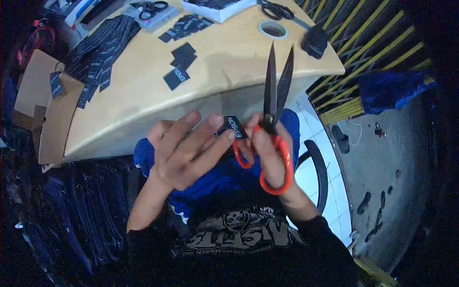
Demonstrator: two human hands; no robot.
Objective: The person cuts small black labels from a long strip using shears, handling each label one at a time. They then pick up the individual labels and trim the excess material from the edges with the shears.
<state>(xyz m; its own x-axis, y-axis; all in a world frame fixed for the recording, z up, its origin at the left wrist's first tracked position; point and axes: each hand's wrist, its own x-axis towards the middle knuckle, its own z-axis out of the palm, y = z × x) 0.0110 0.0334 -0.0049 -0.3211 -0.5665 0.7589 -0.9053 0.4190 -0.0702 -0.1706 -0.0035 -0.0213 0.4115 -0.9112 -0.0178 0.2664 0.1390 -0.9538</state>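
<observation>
The black long-sleeved shirt (267, 260) at lower centre carries a pale printed graphic (239, 229). A blue lap garment (215, 179) shows above it. The left hand (186, 148) and right hand (267, 153) are bare.

Scissors (276, 91) — dark matt metal blades, glossy orange plastic handles; label (234, 127) — black woven cloth.
</observation>
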